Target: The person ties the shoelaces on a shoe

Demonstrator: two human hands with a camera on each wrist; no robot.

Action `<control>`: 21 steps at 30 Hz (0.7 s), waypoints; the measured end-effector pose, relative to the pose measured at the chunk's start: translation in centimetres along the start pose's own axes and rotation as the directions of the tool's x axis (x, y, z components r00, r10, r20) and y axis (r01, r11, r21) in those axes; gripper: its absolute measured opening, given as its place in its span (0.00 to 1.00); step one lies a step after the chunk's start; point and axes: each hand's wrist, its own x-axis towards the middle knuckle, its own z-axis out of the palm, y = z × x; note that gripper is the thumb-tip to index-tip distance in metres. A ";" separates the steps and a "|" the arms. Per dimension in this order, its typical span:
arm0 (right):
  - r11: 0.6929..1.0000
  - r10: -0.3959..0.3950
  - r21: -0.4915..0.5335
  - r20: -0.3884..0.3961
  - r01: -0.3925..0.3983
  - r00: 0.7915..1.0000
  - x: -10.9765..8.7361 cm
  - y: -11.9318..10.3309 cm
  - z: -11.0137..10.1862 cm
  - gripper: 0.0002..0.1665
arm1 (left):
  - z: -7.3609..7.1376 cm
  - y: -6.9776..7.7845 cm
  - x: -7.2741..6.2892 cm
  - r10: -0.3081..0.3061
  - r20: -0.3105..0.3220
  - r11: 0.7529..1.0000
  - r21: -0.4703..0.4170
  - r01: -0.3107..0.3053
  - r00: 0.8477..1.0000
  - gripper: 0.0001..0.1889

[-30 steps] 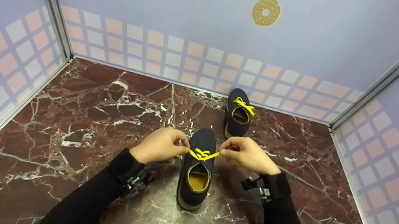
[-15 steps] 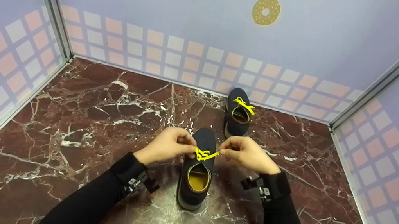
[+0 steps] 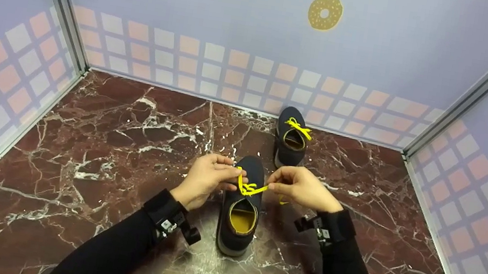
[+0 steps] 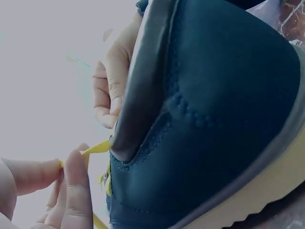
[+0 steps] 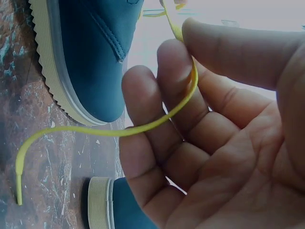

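Observation:
A dark sneaker (image 3: 234, 244) stands on the surface with its toe pointing away from me and its yellow insole showing. My left hand (image 3: 206, 179) pinches one end of its yellow shoelace (image 3: 256, 191) between thumb and fingertip, just above the left of the tongue. On the other side my right hand (image 3: 306, 190) pinches the other end, drawn out to the right. The lace's free tail (image 5: 95, 131) curves down past the right fingers in the right wrist view. In the left wrist view, the sneaker's side (image 4: 214, 105) hides part of the right hand.
A second dark sneaker (image 3: 289, 157) with a tied yellow bow stands behind, close to the back wall (image 3: 243, 11). Side panels with metal corner posts (image 3: 62, 8) enclose the reddish-brown marbled surface (image 3: 120, 186). White specks lie around the toe.
My left hand has moved right and slightly up, bringing its lace end from out at the left to over the sneaker, now standing upright. My right hand has stayed in place.

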 end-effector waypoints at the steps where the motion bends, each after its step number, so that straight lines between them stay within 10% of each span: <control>1: 1.000 0.001 0.000 0.002 -0.001 1.000 0.0 0.0 0.0 0.07 | -0.1 -0.1 0.0 -0.010 0.005 1.000 0.005 0.010 1.000 0.18; 8: 1.000 0.020 0.014 0.017 -0.020 1.000 0.1 0.1 0.0 0.09 | -0.3 0.1 -0.1 -0.048 0.087 0.995 0.092 0.040 0.995 0.21; 21: 1.000 0.010 -0.017 0.011 -0.009 1.000 0.2 0.4 0.1 0.08 | -0.2 0.0 1.4 0.081 -0.059 0.995 0.066 -0.077 0.995 0.11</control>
